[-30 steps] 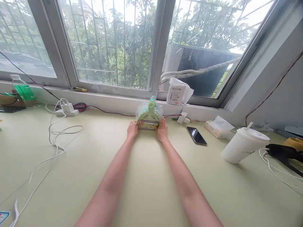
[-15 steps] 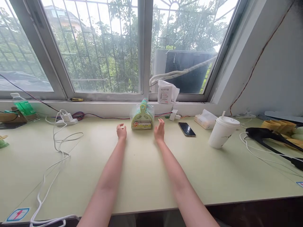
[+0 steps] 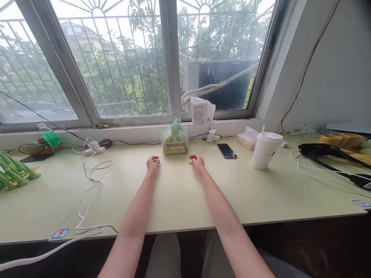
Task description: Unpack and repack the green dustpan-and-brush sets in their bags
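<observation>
A packaged green dustpan-shaped set [image 3: 175, 139] in clear wrap stands upright at the back of the pale green table [image 3: 179, 193], against the wall under the window. My left hand [image 3: 153, 163] hovers or rests in front of it on the left, its fingers curved and apart, holding nothing. On the right, my right hand [image 3: 197, 161] has its fingers bent inward, with nothing between them. Neither hand touches the package.
Right of my hands are a black phone [image 3: 227, 151], a tissue pack [image 3: 248, 138], a white lidded cup [image 3: 265, 150] and a black strap [image 3: 327, 154]. To the left are white cables [image 3: 92, 179], a power strip [image 3: 94, 150] and green packets [image 3: 16, 172].
Both hands have drawn back slightly from the package's sides, and the right fingers, raised before, now bend inward. The view has shifted, showing more of the table's front edge and the green packets.
</observation>
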Tool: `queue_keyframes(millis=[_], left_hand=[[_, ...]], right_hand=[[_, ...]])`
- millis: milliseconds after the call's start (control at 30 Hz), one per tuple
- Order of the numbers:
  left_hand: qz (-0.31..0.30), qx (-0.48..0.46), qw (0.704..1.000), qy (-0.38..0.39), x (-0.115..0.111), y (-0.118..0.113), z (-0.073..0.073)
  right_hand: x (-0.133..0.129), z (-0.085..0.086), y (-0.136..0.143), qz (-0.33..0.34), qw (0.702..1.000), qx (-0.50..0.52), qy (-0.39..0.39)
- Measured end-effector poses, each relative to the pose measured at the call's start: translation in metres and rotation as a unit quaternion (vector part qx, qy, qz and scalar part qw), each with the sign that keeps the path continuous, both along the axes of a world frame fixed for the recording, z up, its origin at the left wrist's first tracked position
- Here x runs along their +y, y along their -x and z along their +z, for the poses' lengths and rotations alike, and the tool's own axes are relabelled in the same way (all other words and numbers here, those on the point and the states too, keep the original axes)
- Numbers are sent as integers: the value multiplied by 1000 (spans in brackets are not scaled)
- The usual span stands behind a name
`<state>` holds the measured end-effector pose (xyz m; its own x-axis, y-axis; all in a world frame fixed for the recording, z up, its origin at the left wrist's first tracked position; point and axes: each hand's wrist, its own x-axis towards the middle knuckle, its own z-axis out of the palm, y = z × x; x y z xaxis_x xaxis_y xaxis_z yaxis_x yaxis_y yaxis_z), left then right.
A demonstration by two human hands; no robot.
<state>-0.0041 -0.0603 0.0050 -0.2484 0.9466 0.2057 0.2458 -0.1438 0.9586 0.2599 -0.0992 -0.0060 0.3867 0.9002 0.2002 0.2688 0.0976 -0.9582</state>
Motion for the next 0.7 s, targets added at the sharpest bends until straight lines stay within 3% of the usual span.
queue_keyframes(millis=[300,500,700], left_hand=[[-3,24,999,-23,2,4,-5],[-17,102,992,-68,5,1,-6],[11,52,995,-87,5,-2,-3]], right_hand=[[-2,-2,1,1,1000,-19,10],[25,4,16,-114,990,14,78],[54,10,34,-73,993,-22,90]])
